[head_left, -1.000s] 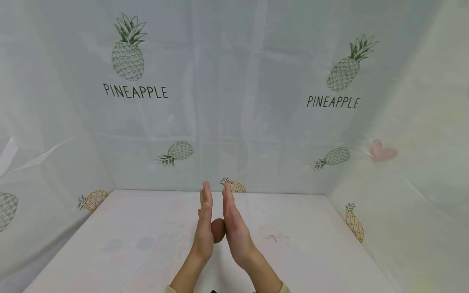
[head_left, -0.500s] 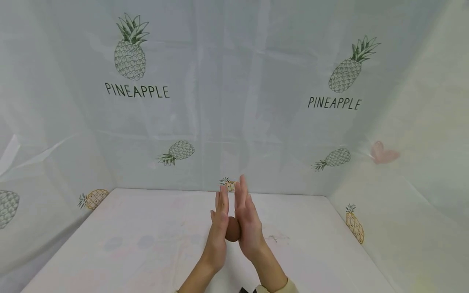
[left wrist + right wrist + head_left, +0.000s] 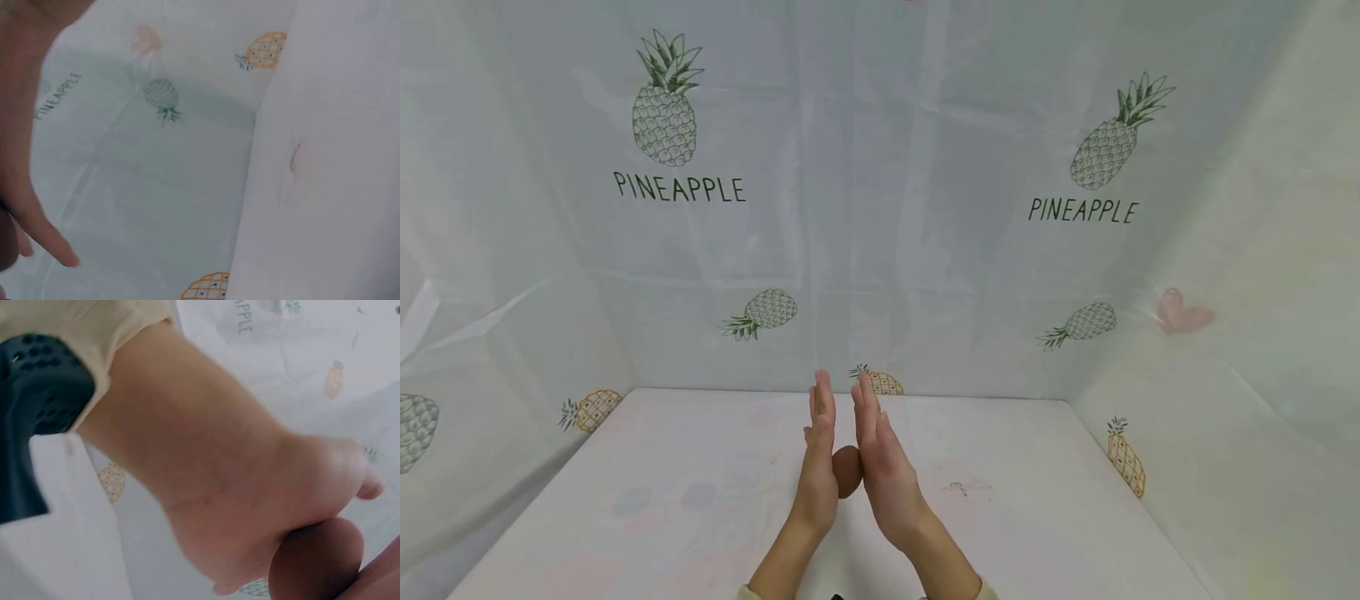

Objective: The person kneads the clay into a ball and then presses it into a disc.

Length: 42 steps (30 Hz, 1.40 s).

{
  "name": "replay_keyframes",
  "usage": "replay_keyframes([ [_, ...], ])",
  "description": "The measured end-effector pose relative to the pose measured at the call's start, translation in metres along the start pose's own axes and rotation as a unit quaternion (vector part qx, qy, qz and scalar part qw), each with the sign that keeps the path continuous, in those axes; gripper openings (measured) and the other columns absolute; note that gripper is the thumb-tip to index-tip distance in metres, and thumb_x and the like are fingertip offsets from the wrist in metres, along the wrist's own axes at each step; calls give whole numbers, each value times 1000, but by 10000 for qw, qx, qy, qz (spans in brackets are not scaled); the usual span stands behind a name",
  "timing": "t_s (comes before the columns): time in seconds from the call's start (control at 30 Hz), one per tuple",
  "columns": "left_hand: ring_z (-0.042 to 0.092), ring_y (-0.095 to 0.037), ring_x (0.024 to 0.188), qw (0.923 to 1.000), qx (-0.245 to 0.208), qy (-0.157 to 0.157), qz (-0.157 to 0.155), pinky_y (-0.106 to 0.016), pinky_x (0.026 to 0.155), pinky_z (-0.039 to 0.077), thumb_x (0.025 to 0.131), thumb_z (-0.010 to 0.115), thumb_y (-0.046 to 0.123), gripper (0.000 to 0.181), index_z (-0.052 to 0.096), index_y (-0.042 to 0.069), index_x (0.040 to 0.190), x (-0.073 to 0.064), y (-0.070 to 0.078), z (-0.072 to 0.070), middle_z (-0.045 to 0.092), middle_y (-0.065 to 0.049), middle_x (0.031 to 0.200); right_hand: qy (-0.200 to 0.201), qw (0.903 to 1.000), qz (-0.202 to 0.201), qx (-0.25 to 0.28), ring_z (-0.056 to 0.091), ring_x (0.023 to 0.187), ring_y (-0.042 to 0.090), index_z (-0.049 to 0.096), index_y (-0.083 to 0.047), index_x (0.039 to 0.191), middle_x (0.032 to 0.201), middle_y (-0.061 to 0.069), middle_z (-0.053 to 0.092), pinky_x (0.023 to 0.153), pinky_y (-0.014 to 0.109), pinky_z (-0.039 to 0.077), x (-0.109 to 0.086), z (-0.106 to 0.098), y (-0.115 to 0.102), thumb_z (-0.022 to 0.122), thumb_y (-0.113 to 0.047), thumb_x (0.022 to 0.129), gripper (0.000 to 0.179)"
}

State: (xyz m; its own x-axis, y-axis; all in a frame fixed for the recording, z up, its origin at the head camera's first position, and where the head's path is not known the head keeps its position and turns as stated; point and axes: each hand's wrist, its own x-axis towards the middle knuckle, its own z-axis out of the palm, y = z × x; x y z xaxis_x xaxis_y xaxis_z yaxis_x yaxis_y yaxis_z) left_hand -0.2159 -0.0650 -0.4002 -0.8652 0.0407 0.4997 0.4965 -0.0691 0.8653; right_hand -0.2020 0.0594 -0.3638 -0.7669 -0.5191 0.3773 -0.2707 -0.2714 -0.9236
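A smooth brown ball [image 3: 847, 472], perhaps of clay or dough, is pressed between two upright palms in the middle of the head view. My left hand [image 3: 817, 475] lies flat against its left side, fingers straight and pointing away. Against the other side rests my right hand [image 3: 886, 475], its fingers also straight. Between the fingertips there is a narrow gap. The right wrist view shows the ball [image 3: 317, 559] up close, touching the palm of the right hand [image 3: 262, 506]. In the left wrist view only part of a hand [image 3: 25, 156] appears, without the ball.
Below the hands is a white table [image 3: 715, 500] with faint coloured stains. Pale sheeting [image 3: 880, 208] printed with pineapples hangs behind it and along both sides. A dark perforated device [image 3: 50, 394] sits at the right sleeve.
Both hands and the ball shifted right and then came back left, close to where they were a second ago. The ball stays between the palms throughout.
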Motion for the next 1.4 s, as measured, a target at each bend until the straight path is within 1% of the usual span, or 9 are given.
replay_keyframes([
  [0.2, -18, -7, 161, 9998, 67, -175, -72, -62, 121, -27, 113, 9, 43, 58, -1, 37, 170, -3, -3, 10, -5, 21, 175, 95, 9986, -517, 77, -17, 163, 16, -9, -41, 170, 177, -9, -7, 124, 60, -22, -2, -8, -10, -2, -55, 111, 61],
  [0.47, -14, -7, 162, 9989, 124, -438, 143, -65, 121, -24, 114, 8, 38, 56, 0, 42, 169, -13, 2, 25, -3, 19, 177, 410, 9972, -603, 185, -19, 162, 14, -13, -39, 169, 176, -11, -13, 123, 62, -22, 4, -23, -2, -1, -54, 111, 61],
  [0.6, -15, -4, 161, 9983, 143, -491, 290, -63, 123, -23, 114, 6, 37, 58, 0, 36, 171, -15, 12, 25, -3, 19, 177, 521, 9975, -389, 280, -19, 162, 14, -12, -39, 170, 176, -12, -14, 124, 62, -21, 8, -25, 8, 3, -58, 111, 63],
  [0.73, -14, -4, 162, 9987, 53, -318, 396, -60, 124, -23, 113, 6, 40, 59, 1, 35, 171, -13, 22, 17, -3, 19, 177, 552, 9983, 76, 159, -15, 163, 16, -6, -39, 170, 177, -11, -10, 127, 58, -17, 11, -20, 18, 8, -63, 111, 65],
  [0.93, -19, -6, 161, 9996, -195, 115, 147, -67, 122, -21, 111, 8, 52, 61, -1, 40, 170, -5, 24, -1, -12, 21, 175, 132, 9991, 393, -83, -12, 164, 15, -1, -50, 167, 177, -12, -10, 128, 62, -12, 7, -2, 20, 7, -62, 112, 58],
  [1.03, -22, -8, 160, 9994, -274, 203, -36, -68, 123, -17, 111, 8, 53, 59, -2, 44, 169, -1, 22, -5, -16, 21, 174, -136, 9996, 174, -176, -14, 163, 10, -3, -48, 168, 176, -16, -12, 127, 64, -13, 3, 4, 12, 5, -58, 112, 57],
  [1.13, -19, -8, 160, 9995, -257, 70, -163, -67, 124, -15, 112, 8, 51, 57, 1, 48, 168, -2, 19, -2, -13, 21, 174, -211, 9992, -253, -226, -16, 162, 8, -7, -41, 170, 176, -17, -13, 125, 63, -17, 0, 5, 4, 2, -52, 112, 59],
  [1.27, -12, -8, 162, 9995, -201, -228, -90, -68, 124, -14, 113, 6, 43, 56, 5, 45, 169, -7, 15, 9, -3, 22, 175, 25, 9974, -695, -193, -17, 162, 10, -9, -37, 170, 176, -16, -13, 123, 62, -22, 1, -4, 0, 0, -48, 112, 60],
  [1.4, -12, -10, 163, 9986, -119, -494, 155, -72, 122, -14, 114, 4, 35, 56, 5, 42, 170, -14, 16, 22, -1, 20, 177, 433, 9963, -748, -31, -17, 163, 14, -9, -39, 170, 177, -12, -12, 123, 63, -21, 5, -18, 4, 2, -51, 113, 60],
])
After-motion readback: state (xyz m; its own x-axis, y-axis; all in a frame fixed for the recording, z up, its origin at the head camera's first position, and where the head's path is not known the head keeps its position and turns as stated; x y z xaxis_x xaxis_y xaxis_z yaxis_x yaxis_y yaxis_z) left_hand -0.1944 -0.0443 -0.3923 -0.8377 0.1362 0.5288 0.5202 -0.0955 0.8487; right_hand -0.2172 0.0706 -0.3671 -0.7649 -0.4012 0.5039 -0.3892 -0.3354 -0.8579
